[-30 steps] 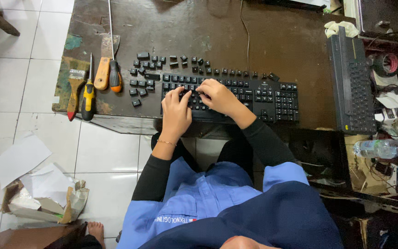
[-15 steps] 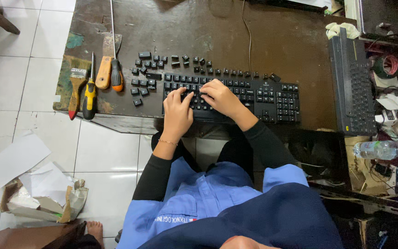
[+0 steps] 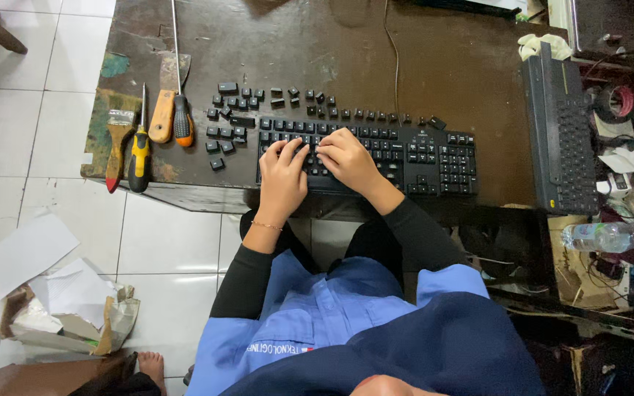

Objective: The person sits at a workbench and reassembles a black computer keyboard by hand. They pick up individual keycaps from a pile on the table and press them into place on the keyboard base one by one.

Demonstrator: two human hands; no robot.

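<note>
Keycaps (image 3: 232,125) lie loose near the tabletop's left edge, left hand (image 3: 282,172) and right hand (image 3: 346,158) pressing, grasping nothing, on the part-stripped keyboard (image 3: 412,150).

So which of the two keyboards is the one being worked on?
The black keyboard lying flat under both hands; the other keyboard stands untouched at the table's right.

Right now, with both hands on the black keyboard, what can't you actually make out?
Head view only:
- Keys under the left hand and right hand: hidden by the hands.
- Whether either hand pinches a keycap: fingertips too small to tell.
- Legends on the loose keycaps and the keyboard: too small.
- Second keyboard: details too dark.
</note>
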